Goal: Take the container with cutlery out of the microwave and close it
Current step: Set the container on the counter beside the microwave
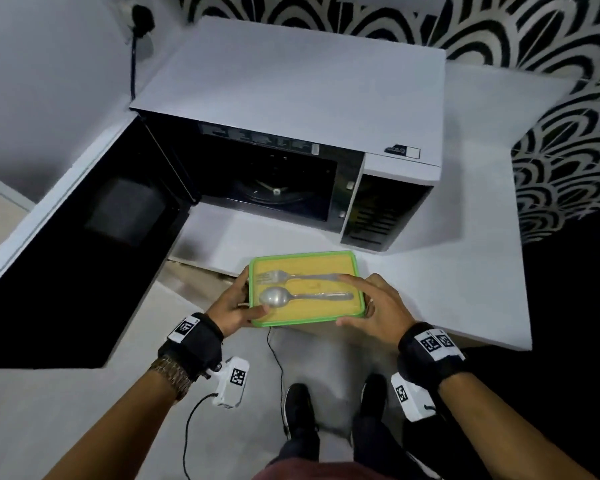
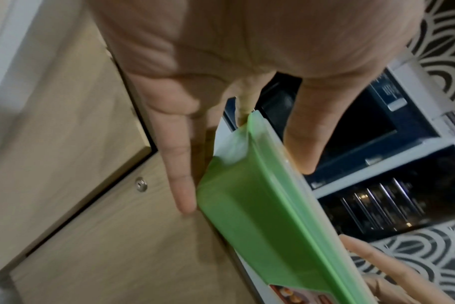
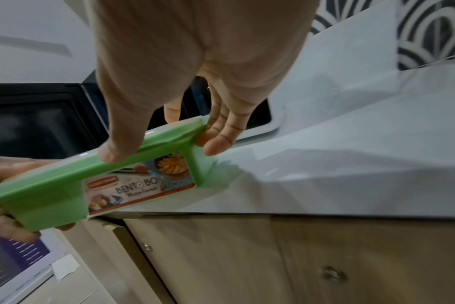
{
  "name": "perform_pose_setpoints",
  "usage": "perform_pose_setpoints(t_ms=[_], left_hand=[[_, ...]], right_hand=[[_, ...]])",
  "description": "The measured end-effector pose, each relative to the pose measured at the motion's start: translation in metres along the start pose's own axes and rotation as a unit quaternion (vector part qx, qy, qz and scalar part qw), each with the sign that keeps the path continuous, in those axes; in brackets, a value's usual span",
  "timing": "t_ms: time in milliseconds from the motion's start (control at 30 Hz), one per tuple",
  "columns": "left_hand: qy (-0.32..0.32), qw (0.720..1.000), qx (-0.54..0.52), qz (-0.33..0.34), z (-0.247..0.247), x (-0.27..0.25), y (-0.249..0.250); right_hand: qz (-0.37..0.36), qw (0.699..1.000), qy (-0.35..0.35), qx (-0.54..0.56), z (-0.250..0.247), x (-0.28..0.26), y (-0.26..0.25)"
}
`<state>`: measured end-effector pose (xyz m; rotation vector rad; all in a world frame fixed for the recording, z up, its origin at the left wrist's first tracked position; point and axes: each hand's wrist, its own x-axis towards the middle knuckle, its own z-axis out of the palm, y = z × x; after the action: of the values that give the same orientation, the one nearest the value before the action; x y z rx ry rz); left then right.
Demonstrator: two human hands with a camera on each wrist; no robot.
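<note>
From the head view, the person is holding the green container (image 1: 305,289) level in front of the open microwave (image 1: 291,140), just over the near edge of the white counter (image 1: 465,271); a fork (image 1: 298,276) and a spoon (image 1: 302,296) are lying under its clear lid. The left hand (image 1: 234,306) is gripping the left end, thumb on top, and the right hand (image 1: 378,306) is clasping the right end. The door (image 1: 84,237) is standing wide open.

From the left wrist, the thumb is pressing on the lid rim and the fingers (image 2: 179,174) are reaching under the base.

From the right wrist, the thumb is lying on the rim and the fingers (image 3: 221,131) are curling round the corner.

I reckon they should be setting it down flat, well onto the counter, then freeing the left hand to swing the door shut
</note>
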<state>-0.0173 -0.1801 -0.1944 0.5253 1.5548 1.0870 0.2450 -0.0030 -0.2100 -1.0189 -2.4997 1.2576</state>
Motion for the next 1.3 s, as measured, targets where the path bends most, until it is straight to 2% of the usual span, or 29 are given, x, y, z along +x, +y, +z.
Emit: perform_pose_setpoints(t_ms=[233, 333, 467, 633, 833, 933, 1066, 1100, 1133, 1233, 1300], left_hand=[[-0.066, 0.990, 0.127, 0.006, 0.083, 0.029, -0.003], [-0.066, 0.981, 0.182, 0.012, 0.121, 0.044, -0.001], [-0.063, 0.944, 0.320, 0.044, 0.168, 0.058, 0.012], [-0.060, 0.910, 0.408, 0.041, 0.216, 0.069, 0.023], [-0.026, 0.886, 0.459, 0.053, 0.257, 0.088, 0.036], [-0.005, 0.878, 0.475, 0.069, 0.272, 0.100, 0.047], [0.034, 0.901, 0.424, 0.084, 0.296, 0.108, 0.060], [0.044, 0.903, 0.414, 0.105, 0.302, 0.109, 0.062], [0.059, 0.892, 0.423, 0.146, 0.307, 0.108, 0.063], [0.063, 0.804, 0.509, 0.302, 0.327, 0.106, 0.066], [0.008, 0.757, 0.579, 0.302, 0.342, 0.100, 0.066]], right_hand=[[0.028, 0.997, 0.069, 0.000, -0.046, -0.055, 0.061], [0.041, 0.994, 0.097, 0.005, -0.071, -0.073, 0.084], [0.071, 0.989, 0.131, 0.001, -0.102, -0.087, 0.111], [0.099, 0.981, 0.168, 0.000, -0.129, -0.094, 0.135], [0.135, 0.972, 0.192, -0.003, -0.146, -0.073, 0.155], [0.140, 0.963, 0.222, -0.056, -0.159, -0.057, 0.158], [0.107, 0.951, 0.260, -0.129, -0.169, -0.039, 0.154], [0.097, 0.952, 0.254, -0.139, -0.169, -0.035, 0.155], [0.093, 0.954, 0.242, -0.149, -0.168, -0.032, 0.155], [0.107, 0.955, 0.216, -0.172, -0.165, -0.027, 0.161], [0.103, 0.956, 0.217, -0.166, -0.163, -0.025, 0.167]])
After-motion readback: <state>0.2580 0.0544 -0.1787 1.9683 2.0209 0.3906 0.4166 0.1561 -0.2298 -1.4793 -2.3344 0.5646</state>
